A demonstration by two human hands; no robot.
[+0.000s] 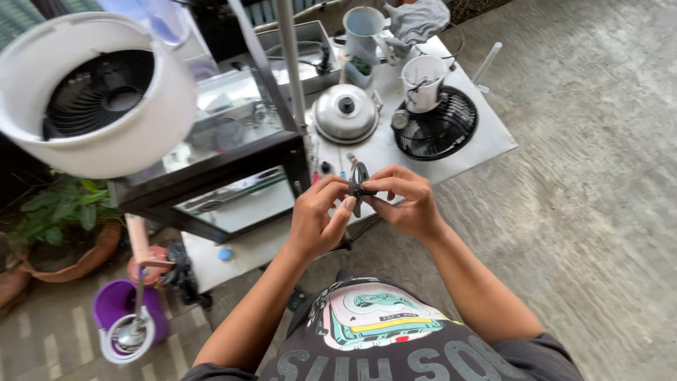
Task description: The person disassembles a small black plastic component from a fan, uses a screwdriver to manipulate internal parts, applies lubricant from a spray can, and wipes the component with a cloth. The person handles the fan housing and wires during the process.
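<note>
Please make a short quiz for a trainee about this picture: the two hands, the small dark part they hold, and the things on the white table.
1. True or false: both hands grip the small dark part.
2. Which thing stands on the black fan grille? A) a white cup B) a purple bucket C) a potted plant
3. Fill in: the silver lid lies to the ____ of the fan grille in the picture.

Key
1. True: the left hand and the right hand both pinch it, above the edge of the white table.
2. A: the white cup.
3. left
</note>
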